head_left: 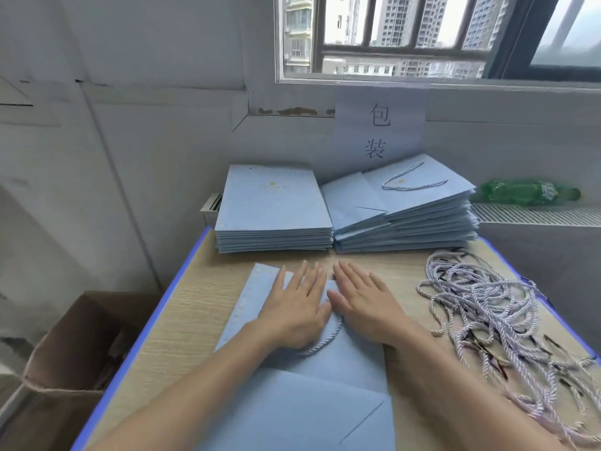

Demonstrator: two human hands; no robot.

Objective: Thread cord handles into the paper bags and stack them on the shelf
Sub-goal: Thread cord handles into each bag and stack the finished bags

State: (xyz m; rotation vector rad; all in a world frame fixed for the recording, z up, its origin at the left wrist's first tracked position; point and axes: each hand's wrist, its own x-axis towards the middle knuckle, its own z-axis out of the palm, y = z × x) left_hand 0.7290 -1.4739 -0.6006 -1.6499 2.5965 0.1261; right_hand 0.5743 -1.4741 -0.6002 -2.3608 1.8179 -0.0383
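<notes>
With both palms pressed flat, fingers straight, left hand (297,309) and right hand (364,304) smooth a bag (338,362) at table centre; its cord (323,343) appears fitted. Next, judged: lift it to the stack (403,219) at 1 o'clock.

Two stacks of blue paper bags (274,206) (403,206) line the far edge of the tabletop (192,307), touching each other and closing the way to the wall. A tangled heap of cord handles (487,307) fills the right edge from far corner to near. Bare wood stays open along the left edge and in a narrow band before the stacks. Both flat hands (297,304) (364,301) and a flattened bag (325,369) cover the middle.
</notes>
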